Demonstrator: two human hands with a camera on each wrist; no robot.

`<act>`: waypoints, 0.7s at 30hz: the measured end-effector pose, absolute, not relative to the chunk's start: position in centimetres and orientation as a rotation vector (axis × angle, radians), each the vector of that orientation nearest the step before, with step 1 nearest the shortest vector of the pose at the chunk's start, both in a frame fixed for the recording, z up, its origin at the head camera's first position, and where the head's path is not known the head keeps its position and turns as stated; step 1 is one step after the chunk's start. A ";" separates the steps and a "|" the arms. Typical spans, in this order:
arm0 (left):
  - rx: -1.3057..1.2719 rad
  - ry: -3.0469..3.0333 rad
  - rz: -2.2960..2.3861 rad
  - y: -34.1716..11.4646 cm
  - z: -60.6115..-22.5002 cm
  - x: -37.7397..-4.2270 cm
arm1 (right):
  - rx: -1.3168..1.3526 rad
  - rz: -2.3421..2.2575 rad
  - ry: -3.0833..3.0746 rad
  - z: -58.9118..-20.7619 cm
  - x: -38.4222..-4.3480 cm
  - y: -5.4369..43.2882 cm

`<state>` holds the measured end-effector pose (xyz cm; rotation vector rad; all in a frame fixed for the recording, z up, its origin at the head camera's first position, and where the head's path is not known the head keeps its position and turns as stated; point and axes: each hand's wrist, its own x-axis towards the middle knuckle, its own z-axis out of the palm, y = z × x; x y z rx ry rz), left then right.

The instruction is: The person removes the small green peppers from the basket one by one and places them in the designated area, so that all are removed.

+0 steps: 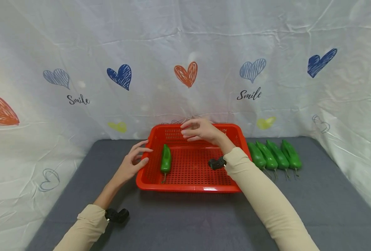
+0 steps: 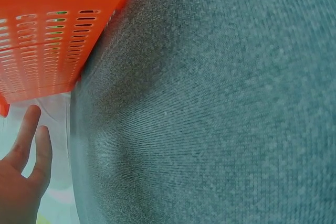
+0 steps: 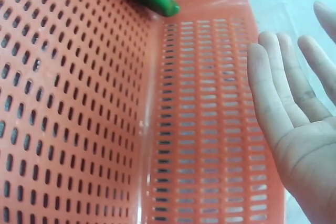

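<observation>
A red plastic basket (image 1: 191, 188) with slotted walls stands on the dark grey cloth. Inside it, near the left wall, lies one green pepper (image 1: 165, 160), its stem toward the near side. My left hand (image 1: 131, 166) is at the basket's left rim with fingers spread; the left wrist view shows two extended fingers (image 2: 43, 153) below the basket's wall. Above the far part of the basket hovers my right hand (image 1: 202, 130), holding nothing. In the right wrist view its fingers (image 3: 268, 87) are loosely extended beside the slotted wall, and the pepper's tip (image 3: 170, 8) shows at the top.
Several green peppers (image 1: 276, 157) lie side by side to the right of the basket, stems toward the near side; my right forearm passes close to them. Behind the grey-covered table (image 1: 191, 223) hangs a white curtain (image 1: 154, 48) printed with hearts and "Smile".
</observation>
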<state>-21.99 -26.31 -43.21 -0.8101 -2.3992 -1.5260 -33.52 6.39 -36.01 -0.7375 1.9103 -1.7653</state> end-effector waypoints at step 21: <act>-0.828 -2.385 -1.527 -26.3 -43.3 -22.1 | -0.727 -1.676 1.858 -38.8 -34.0 2.0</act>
